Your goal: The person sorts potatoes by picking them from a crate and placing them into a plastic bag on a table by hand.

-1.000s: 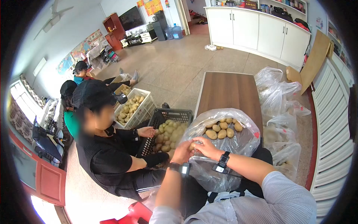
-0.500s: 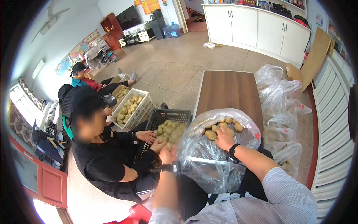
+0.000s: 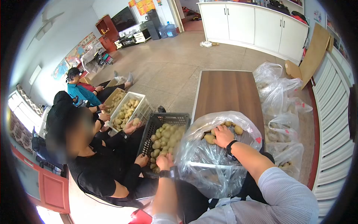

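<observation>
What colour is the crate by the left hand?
The crate by the left hand is very dark, near black; head view shows it best.

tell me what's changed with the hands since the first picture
The right hand moved forward onto the potatoes in the clear bag; the left hand, beside it before, moved leftward to the black crate. A co-worker's hand shifted from that crate to the white crate. The wooden table stayed put.

Passage is free above the brown tabletop (image 3: pixel 227 89) — the plastic bag's rim (image 3: pixel 213 116) stands before the right hand (image 3: pixel 224 136).
</observation>
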Demonstrator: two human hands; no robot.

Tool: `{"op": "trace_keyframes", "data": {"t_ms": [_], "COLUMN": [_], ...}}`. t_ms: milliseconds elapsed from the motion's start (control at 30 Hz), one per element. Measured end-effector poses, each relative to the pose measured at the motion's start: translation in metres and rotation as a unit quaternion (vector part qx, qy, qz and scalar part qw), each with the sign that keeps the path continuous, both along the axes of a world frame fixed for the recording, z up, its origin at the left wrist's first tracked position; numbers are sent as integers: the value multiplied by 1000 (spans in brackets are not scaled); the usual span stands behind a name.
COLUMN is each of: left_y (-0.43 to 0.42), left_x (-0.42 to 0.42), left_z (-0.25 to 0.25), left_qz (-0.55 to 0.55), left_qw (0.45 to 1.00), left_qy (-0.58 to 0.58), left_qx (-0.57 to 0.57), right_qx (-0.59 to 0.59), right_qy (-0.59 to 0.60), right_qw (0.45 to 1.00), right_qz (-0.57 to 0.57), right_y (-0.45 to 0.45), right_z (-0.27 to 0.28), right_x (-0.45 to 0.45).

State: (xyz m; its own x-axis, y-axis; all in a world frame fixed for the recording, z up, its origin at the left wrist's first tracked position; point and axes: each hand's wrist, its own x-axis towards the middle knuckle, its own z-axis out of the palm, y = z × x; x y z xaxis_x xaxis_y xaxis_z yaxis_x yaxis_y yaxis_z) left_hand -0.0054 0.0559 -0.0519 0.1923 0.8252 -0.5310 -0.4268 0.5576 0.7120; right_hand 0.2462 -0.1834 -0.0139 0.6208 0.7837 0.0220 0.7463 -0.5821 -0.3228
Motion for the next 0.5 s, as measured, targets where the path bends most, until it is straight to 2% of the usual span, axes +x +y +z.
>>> {"op": "trace_keyframes", "data": {"t_ms": [133,233,300,433,500], "left_y": [10,-10,-16,-22,-27], "left_x": [1,11,16,24,24], "left_z": [-24,8,19,21,30], "left_qz": [-8,-17,-73,-67,-112], "left_qw": [999,998,990,987,983], "left_qy": [7,24,66,85,82], "left_qx": [37,59,99,118,123], "right_qx": [-43,-51,-65,-87,-102], "right_qy": [-6,-44,-33,-2,6], "right_qw": [999,998,997,996,995], "right_qz": [6,1,-4,-21,-9], "right_y": [6,8,10,15,15], "right_z": [5,-4,-5,-5,-1], "right_x": [-1,-2,-2,-6,-12]}}
